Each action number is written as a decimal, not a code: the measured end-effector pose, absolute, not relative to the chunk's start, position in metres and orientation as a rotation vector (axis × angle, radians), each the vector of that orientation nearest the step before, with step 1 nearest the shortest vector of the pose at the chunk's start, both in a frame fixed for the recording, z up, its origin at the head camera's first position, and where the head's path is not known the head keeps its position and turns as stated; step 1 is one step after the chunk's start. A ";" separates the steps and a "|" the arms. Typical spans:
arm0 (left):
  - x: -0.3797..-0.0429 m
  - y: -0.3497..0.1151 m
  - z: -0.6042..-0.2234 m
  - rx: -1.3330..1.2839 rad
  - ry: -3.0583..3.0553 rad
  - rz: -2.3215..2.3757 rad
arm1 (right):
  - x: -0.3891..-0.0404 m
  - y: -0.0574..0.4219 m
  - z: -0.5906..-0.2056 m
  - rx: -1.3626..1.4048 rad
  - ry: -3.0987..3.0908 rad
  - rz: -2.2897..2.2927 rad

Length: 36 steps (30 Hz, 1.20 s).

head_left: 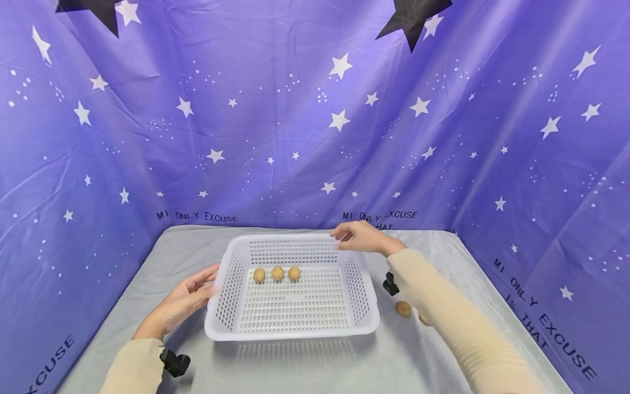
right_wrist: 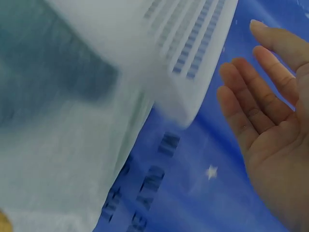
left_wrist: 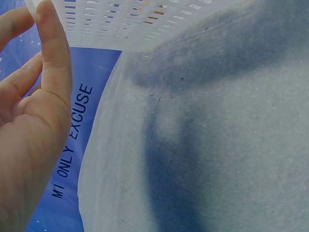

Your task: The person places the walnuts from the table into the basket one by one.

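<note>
A white plastic basket with slotted walls sits over the middle of the grey cloth. Three walnuts lie in a row inside, towards its far left. My left hand pinches the basket's left rim, and the left wrist view shows the thumb and fingers on either side of that rim. Above the far right corner of the basket is my right hand, fingers loosely bent and nothing in them. In the right wrist view its palm appears apart from the basket wall.
On the cloth right of the basket lies a round brown walnut-like piece. Another one is partly hidden by the right sleeve. Purple star-patterned curtains enclose the grey table cloth at the back and sides.
</note>
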<state>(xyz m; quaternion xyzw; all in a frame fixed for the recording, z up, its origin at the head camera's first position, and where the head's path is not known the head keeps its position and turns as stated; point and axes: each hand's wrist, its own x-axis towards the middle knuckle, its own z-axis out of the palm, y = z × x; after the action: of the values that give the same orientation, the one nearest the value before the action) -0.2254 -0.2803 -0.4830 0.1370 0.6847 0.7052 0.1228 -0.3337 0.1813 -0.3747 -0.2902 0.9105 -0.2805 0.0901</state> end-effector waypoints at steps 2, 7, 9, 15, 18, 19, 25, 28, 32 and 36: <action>-0.226 -0.281 -0.484 0.406 1.997 2.057 | -0.332 0.196 -0.374 -0.835 2.725 -0.852; -0.226 -0.281 -0.484 0.400 1.989 2.063 | -0.327 0.232 -0.376 -0.807 2.788 -0.862; -0.226 -0.282 -0.484 0.415 1.988 2.059 | -0.325 0.246 -0.378 -0.786 2.806 -0.865; -0.225 -0.283 -0.482 0.445 1.979 2.055 | -0.319 0.282 -0.389 -0.686 2.810 -0.885; -0.225 -0.282 -0.482 0.429 1.976 2.062 | -0.316 0.298 -0.397 -0.662 2.811 -0.899; -0.225 -0.281 -0.481 0.425 1.976 2.063 | -0.315 0.304 -0.401 -0.663 2.811 -0.903; -0.225 -0.281 -0.481 0.425 1.977 2.058 | -0.306 0.331 -0.427 -0.568 2.820 -0.914; -0.226 -0.281 -0.482 0.421 1.979 2.054 | -0.300 0.341 -0.440 -0.492 2.814 -0.924; -0.226 -0.282 -0.483 0.424 1.978 2.052 | -0.291 0.353 -0.458 -0.425 2.774 -0.955; -0.226 -0.283 -0.484 0.414 1.981 2.058 | -0.284 0.362 -0.471 -0.370 2.744 -0.967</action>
<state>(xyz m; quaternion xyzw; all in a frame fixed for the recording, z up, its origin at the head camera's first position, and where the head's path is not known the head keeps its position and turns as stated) -0.2258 -0.2828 -0.4840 0.1424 0.6807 0.7073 0.1272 -0.2837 0.3622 -0.4714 -0.1256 0.9305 -0.3278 0.1043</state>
